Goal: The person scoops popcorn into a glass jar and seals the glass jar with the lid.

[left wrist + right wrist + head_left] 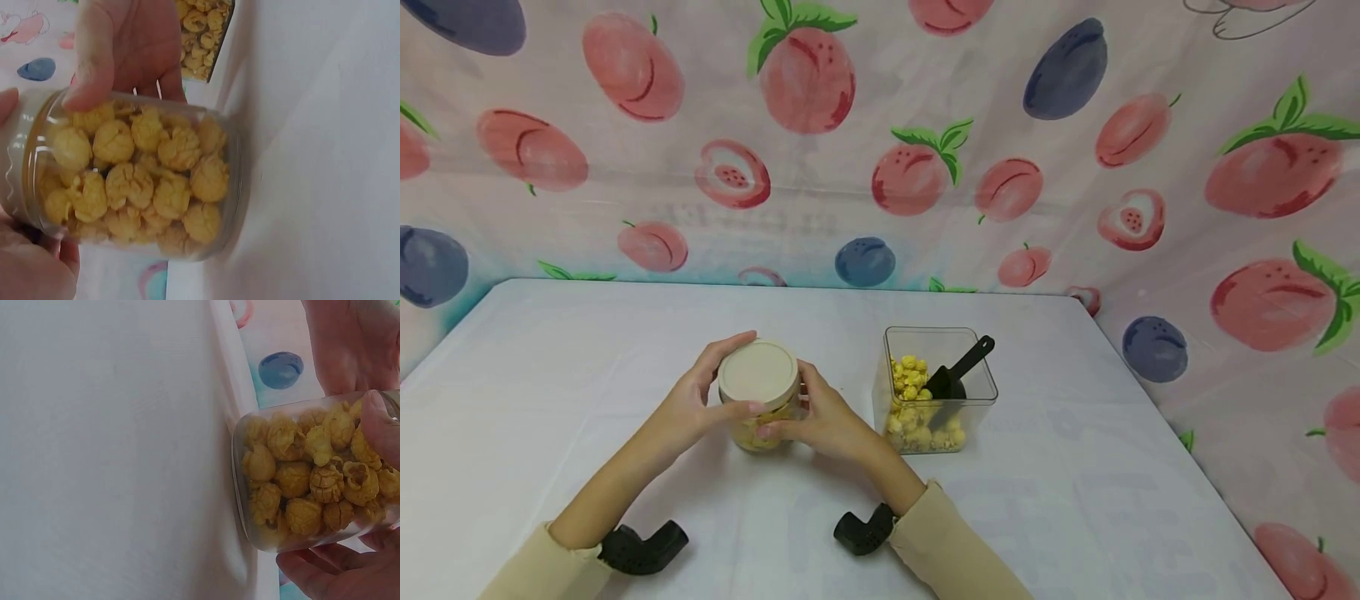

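A clear jar (752, 435) filled with yellow popcorn stands upright near the middle of the white table, its base right at the cloth. Its cream lid (760, 371) is on top. My left hand (700, 402) grips the lid and upper rim, thumb across the front. Around the jar's right side my right hand (831, 421) holds the body, its thumb pressed on the front just under the lid. The popcorn (128, 184) shows through the wall in both wrist views. Some fingers are hidden behind the jar.
To the right of the jar is an open clear square container (936, 429), partly filled with popcorn. A black scoop (966, 367) leans in it, handle up over the right rim. Fruit-printed cloth (805, 208) hangs behind the table's back edge and along its right side.
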A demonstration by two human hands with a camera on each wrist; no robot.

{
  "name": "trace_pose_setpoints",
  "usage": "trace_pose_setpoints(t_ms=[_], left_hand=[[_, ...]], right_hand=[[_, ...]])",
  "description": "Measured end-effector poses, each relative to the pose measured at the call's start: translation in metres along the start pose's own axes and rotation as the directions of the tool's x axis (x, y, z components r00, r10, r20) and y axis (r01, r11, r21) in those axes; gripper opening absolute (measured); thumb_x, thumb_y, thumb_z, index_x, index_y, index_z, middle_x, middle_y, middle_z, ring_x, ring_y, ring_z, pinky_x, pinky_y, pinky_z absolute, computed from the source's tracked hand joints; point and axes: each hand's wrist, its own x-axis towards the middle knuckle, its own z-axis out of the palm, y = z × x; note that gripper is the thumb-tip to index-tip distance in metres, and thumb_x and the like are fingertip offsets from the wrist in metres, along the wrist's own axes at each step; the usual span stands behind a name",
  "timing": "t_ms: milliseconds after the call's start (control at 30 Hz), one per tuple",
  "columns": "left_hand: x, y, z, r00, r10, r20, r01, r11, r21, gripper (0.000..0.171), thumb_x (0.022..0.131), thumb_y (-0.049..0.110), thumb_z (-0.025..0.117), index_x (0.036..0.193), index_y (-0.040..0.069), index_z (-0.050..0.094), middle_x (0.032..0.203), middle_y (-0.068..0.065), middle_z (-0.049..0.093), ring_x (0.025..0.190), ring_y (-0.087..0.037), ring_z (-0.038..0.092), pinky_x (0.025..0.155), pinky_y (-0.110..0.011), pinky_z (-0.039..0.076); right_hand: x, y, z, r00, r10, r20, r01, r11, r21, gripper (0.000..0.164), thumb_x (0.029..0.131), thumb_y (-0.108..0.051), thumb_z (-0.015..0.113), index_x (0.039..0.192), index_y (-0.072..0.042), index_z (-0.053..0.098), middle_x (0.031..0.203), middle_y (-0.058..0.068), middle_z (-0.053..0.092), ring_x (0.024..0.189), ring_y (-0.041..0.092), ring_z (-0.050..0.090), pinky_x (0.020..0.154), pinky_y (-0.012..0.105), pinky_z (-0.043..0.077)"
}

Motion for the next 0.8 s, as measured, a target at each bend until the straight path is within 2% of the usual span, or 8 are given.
trace_pose_setpoints(t_ms=[167,300,367,467,533,633,733,800], left_hand=[[0.005,-0.006,-0.01,0.996,0.026,0.091,-0.024,0.999,-0.023,0.074,0.083,0.013,0.067,0.146,0.02,0.029,0.147,-0.007,0.03,0.136,-0.032,0.02,0.102,-0.074,0.012],[0.009,-0.011,-0.017,0.983,0.059,0.172,-0.047,0.996,-0.069,0.072,0.084,0.01,0.064,0.146,0.022,0.029,0.15,-0.005,0.026,0.139,-0.029,0.013,0.103,-0.074,0.005],[0.01,-0.012,-0.019,0.977,0.071,0.201,-0.053,0.994,-0.097,0.071,0.085,0.008,0.062,0.146,0.021,0.029,0.151,-0.005,0.026,0.141,-0.023,0.011,0.104,-0.074,0.0],[0.011,-0.014,-0.021,0.972,0.081,0.22,-0.058,0.992,-0.111,0.071,0.085,0.006,0.062,0.146,0.022,0.028,0.151,-0.002,0.027,0.138,-0.011,0.016,0.103,-0.074,-0.001],[0.011,-0.013,-0.022,0.972,0.107,0.211,-0.088,0.991,-0.099,0.072,0.085,0.005,0.062,0.146,0.02,0.028,0.15,-0.001,0.029,0.134,-0.006,0.022,0.104,-0.072,0.004],[0.009,-0.011,-0.021,0.974,0.162,0.159,-0.155,0.986,-0.056,0.074,0.083,0.0,0.064,0.146,0.016,0.028,0.147,-0.005,0.033,0.128,-0.004,0.03,0.113,-0.047,0.019],[0.007,-0.007,-0.016,0.98,0.188,0.062,-0.191,0.981,0.04,0.074,0.08,0.001,0.068,0.144,0.012,0.031,0.139,-0.009,0.037,0.121,-0.002,0.035,0.102,-0.016,0.03],[0.004,-0.004,-0.011,0.983,0.181,-0.016,-0.178,0.977,0.115,0.073,0.079,0.005,0.072,0.141,0.01,0.035,0.133,-0.01,0.039,0.116,-0.002,0.037,0.095,-0.009,0.032]], right_hand=[[0.0,0.0,0.0,1.0,0.012,-0.006,-0.012,1.0,0.005,0.084,0.079,-0.026,0.075,0.145,-0.017,0.023,0.141,0.001,0.039,0.128,0.022,0.042,0.104,0.039,0.039],[0.0,0.0,0.0,1.0,0.013,-0.008,-0.013,1.0,0.016,0.083,0.079,-0.024,0.075,0.144,-0.018,0.024,0.14,-0.001,0.04,0.127,0.021,0.042,0.104,0.039,0.04],[0.0,0.0,0.001,1.0,0.007,-0.01,-0.007,1.0,0.017,0.083,0.079,-0.024,0.075,0.144,-0.018,0.024,0.139,-0.001,0.041,0.127,0.02,0.043,0.104,0.038,0.04],[0.001,0.0,0.001,1.0,0.006,-0.011,-0.006,1.0,0.018,0.083,0.079,-0.023,0.075,0.144,-0.018,0.025,0.139,-0.001,0.041,0.126,0.02,0.043,0.104,0.037,0.04],[0.001,0.0,0.001,1.0,0.005,-0.012,-0.005,1.0,0.019,0.083,0.078,-0.023,0.075,0.144,-0.018,0.025,0.139,-0.001,0.041,0.127,0.02,0.043,0.104,0.037,0.04],[0.001,0.0,0.001,1.0,0.002,-0.015,-0.001,1.0,0.021,0.083,0.078,-0.022,0.076,0.144,-0.017,0.025,0.139,-0.001,0.041,0.127,0.02,0.043,0.104,0.036,0.04],[0.001,0.0,0.0,1.0,-0.003,-0.019,0.003,1.0,0.019,0.083,0.078,-0.022,0.076,0.144,-0.017,0.026,0.139,-0.001,0.041,0.127,0.019,0.043,0.104,0.036,0.04],[0.001,0.0,0.0,1.0,-0.002,-0.022,0.002,1.0,0.018,0.083,0.078,-0.022,0.076,0.144,-0.017,0.025,0.139,0.0,0.041,0.127,0.019,0.043,0.104,0.035,0.04]])
